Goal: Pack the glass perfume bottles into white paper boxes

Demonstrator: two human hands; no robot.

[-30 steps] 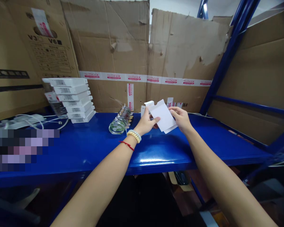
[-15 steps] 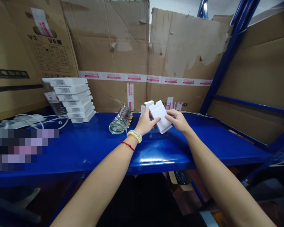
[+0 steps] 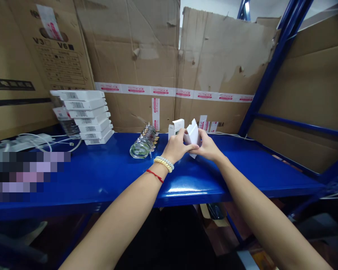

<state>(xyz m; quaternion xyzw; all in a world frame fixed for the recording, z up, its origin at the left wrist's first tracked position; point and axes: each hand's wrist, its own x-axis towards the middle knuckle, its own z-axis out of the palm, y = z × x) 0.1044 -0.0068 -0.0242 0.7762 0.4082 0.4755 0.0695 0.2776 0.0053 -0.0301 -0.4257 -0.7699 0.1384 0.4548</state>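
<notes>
Both of my hands are closed on a folded piece of white card [image 3: 192,134], held above the blue shelf. My left hand [image 3: 177,147], with coiled bands and a red string at the wrist, grips its left and lower side. On the right edge, my right hand [image 3: 208,146] pinches the card, its thumb near the left one. Just behind my left hand stands a white box [image 3: 178,126] with its top flap up, partly hidden by the fingers. Left of my hands, a row of clear glass bottles [image 3: 143,145] with gold-coloured parts stands on the shelf.
A stack of several white boxes with barcodes [image 3: 90,117] rises at the left, beside white cables [image 3: 49,140] and a power strip. Tall cardboard sheets [image 3: 135,56] line the back of the blue shelf [image 3: 107,176]. A blue upright [image 3: 266,75] stands at the right.
The white card has turned from lying flat toward me to a narrow, folded shape. My hands have come closer together, the left moving right and the right moving slightly left.
</notes>
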